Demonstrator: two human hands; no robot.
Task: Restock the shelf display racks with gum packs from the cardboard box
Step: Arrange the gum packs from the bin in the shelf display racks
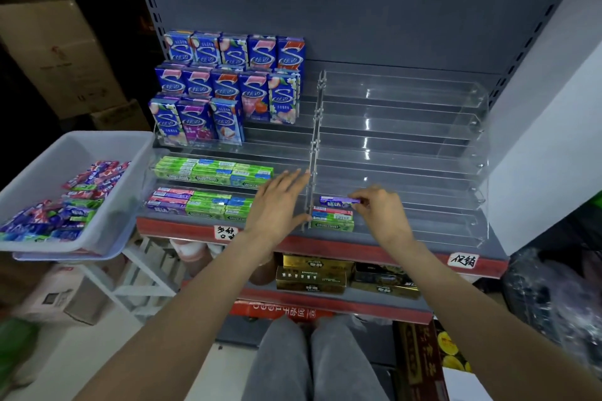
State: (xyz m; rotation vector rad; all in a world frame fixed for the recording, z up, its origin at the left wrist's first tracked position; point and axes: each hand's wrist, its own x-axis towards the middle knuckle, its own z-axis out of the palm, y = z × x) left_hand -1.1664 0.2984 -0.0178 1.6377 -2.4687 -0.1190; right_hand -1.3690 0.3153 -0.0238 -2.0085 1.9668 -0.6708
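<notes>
A grey metal shelf (407, 238) carries two clear, glossy acrylic racks (407, 127) — the right one nearly bare. The left hand (280, 202), open and flat, steadies the divider. The right hand (379, 205) pinches a purple gum pack (335, 200) by its end above two stacked packs (332, 220) — probably light, stiff and slick-wrapped.

bare forearms (208, 290), no sleeves; grey trousers (312, 365).

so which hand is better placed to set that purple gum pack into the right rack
Right. The right hand already pinches the purple gum pack just above the right acrylic rack's front row. The left hand is empty, open, resting at the divider.
</notes>
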